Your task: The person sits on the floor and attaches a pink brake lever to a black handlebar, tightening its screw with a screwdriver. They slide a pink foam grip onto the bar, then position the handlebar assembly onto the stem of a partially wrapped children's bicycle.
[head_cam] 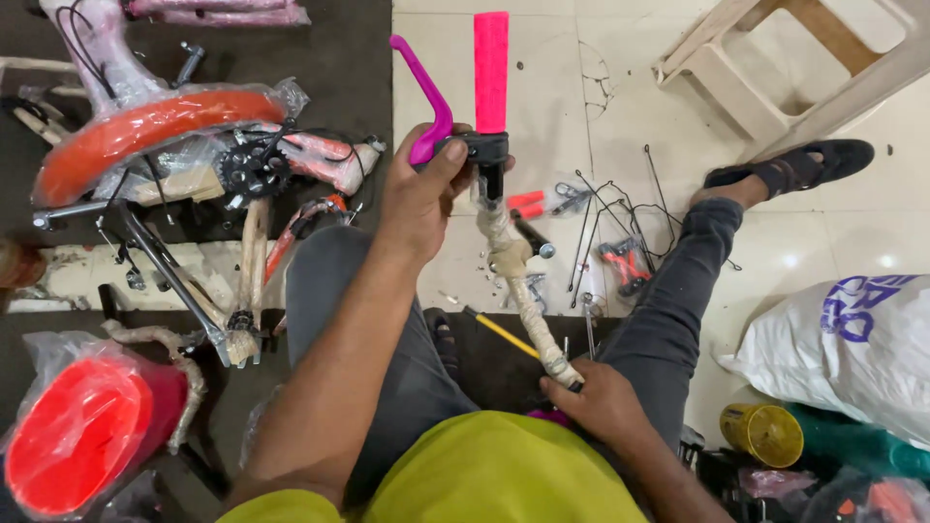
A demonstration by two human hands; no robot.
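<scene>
Yellow shirt (504,470) sits closest, then two hands hold one wrapped handlebar (528,300) between the knees, left hand (421,194) closed around the black clamp by one purple brake lever (426,92) and one pink grip (491,73), right hand (601,397) squeezing the bottom end, best kept steady.

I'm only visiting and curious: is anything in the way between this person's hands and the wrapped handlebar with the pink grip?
Nothing visible. The left hand already grips the brake clamp below the pink grip, and the right hand holds the handlebar at its lower end.

hands (504,291) gripping wrapped handlebar (523,291) — pink grip (491,68)
</scene>
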